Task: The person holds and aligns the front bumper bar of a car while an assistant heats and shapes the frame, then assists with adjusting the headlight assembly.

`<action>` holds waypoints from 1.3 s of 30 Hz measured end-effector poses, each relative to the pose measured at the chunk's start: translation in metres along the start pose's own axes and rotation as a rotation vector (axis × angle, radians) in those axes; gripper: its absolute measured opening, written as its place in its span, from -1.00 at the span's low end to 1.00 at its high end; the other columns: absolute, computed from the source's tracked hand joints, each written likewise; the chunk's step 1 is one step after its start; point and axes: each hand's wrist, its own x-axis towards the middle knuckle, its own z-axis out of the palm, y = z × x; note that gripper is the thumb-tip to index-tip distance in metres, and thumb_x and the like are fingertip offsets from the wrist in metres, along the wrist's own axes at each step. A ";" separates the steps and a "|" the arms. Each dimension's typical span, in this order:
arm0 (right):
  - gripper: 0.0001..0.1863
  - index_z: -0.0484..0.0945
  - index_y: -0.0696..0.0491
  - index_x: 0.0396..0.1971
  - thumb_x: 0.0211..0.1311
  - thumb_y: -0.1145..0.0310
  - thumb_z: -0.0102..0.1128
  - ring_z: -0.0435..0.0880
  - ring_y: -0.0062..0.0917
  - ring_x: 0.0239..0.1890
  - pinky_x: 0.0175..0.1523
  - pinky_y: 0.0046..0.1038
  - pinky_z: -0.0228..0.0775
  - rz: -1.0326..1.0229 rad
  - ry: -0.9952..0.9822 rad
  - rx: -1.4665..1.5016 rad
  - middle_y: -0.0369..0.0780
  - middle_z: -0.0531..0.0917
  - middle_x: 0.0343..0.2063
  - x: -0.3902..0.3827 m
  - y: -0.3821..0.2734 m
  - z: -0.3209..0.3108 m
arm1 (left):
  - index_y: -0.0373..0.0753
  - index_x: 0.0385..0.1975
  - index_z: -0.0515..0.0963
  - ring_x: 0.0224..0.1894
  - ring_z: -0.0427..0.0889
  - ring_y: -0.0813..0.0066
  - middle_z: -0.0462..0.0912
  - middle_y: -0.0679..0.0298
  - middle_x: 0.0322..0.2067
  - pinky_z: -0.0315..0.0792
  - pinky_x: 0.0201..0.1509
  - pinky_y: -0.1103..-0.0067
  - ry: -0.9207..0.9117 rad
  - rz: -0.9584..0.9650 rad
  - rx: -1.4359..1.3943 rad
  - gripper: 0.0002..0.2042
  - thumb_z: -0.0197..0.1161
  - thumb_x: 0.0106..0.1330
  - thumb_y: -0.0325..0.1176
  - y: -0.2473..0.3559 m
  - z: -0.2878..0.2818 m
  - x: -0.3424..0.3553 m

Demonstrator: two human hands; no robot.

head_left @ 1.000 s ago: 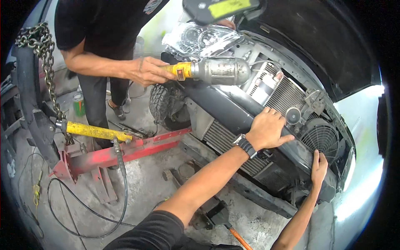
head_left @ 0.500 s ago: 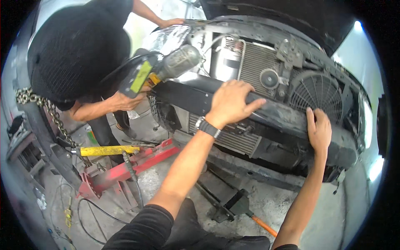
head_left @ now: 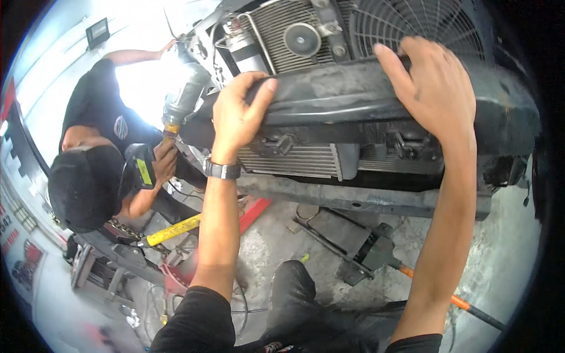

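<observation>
A long black bumper beam point(head_left: 335, 94) spans the front of an opened-up car. My left hand point(head_left: 238, 115), with a watch on its wrist, is hooked over the beam's top edge toward its left part, thumb lying along the top. Farther right, my right hand point(head_left: 438, 88) also grips the top edge, its fingertips curling behind and partly hidden. At the beam's left end, a co-worker's hand point(head_left: 165, 162) holds a cordless impact wrench point(head_left: 185, 94) pointed upward, close to the beam. Behind the beam are a round horn point(head_left: 302, 40) and a fan point(head_left: 424, 29).
Below the beam sits a finned cooler point(head_left: 288, 162). On the floor lie a jack point(head_left: 374, 250) with an orange handle, a yellow hydraulic ram point(head_left: 173, 229) and a red metal frame point(head_left: 256, 215). The co-worker's capped head point(head_left: 88, 188) is bent low at the left.
The beam now fills more of the view, and my left hand has gone from lying spread on it to hooking its edge. The co-worker's head is lower, and the wrench has tipped upright.
</observation>
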 end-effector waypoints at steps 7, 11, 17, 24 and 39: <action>-0.48 0.51 0.19 -0.57 0.28 -0.03 0.08 0.58 -0.16 -0.33 -0.11 -0.21 0.38 -0.095 0.141 0.034 -0.09 0.59 -0.53 -0.005 0.002 0.006 | -0.27 -0.17 0.60 -0.19 0.64 0.23 0.67 0.09 -0.28 0.43 -0.07 0.47 -0.020 0.015 0.002 -0.62 0.18 0.30 -0.04 -0.006 0.003 0.002; -0.50 0.52 0.17 -0.59 0.26 -0.01 0.10 0.59 -0.18 -0.32 -0.09 -0.22 0.39 -0.064 0.080 0.025 -0.10 0.59 -0.55 -0.004 -0.004 -0.002 | -0.31 -0.17 0.58 -0.25 0.61 0.38 0.66 0.13 -0.33 0.42 -0.09 0.52 -0.017 0.046 -0.055 -0.64 0.17 0.33 -0.10 -0.008 0.000 0.003; -0.53 0.52 0.17 -0.62 0.23 0.03 0.15 0.60 -0.18 -0.34 -0.10 -0.21 0.42 -0.087 0.161 0.023 -0.11 0.59 -0.55 -0.007 -0.002 0.002 | -0.35 -0.18 0.54 -0.29 0.49 0.53 0.60 0.24 -0.38 0.36 -0.13 0.58 -0.053 0.065 -0.069 -0.68 0.13 0.36 -0.17 -0.006 -0.001 0.002; -0.54 0.51 0.18 -0.64 0.21 0.05 0.17 0.60 -0.16 -0.35 -0.09 -0.21 0.42 -0.078 0.161 0.043 -0.08 0.59 -0.56 -0.007 -0.001 0.001 | -0.36 -0.17 0.54 -0.29 0.48 0.56 0.58 0.28 -0.39 0.35 -0.13 0.59 -0.048 0.076 -0.081 -0.68 0.13 0.35 -0.17 -0.001 -0.001 0.003; -0.59 0.53 0.13 -0.50 0.29 0.05 0.09 0.57 -0.15 -0.27 -0.09 -0.22 0.36 -0.081 0.000 0.017 -0.09 0.60 -0.44 0.000 -0.002 -0.003 | -0.25 -0.18 0.62 -0.12 0.64 0.18 0.68 0.11 -0.22 0.47 -0.05 0.42 -0.014 0.058 0.113 -0.63 0.23 0.23 -0.06 0.009 -0.010 0.001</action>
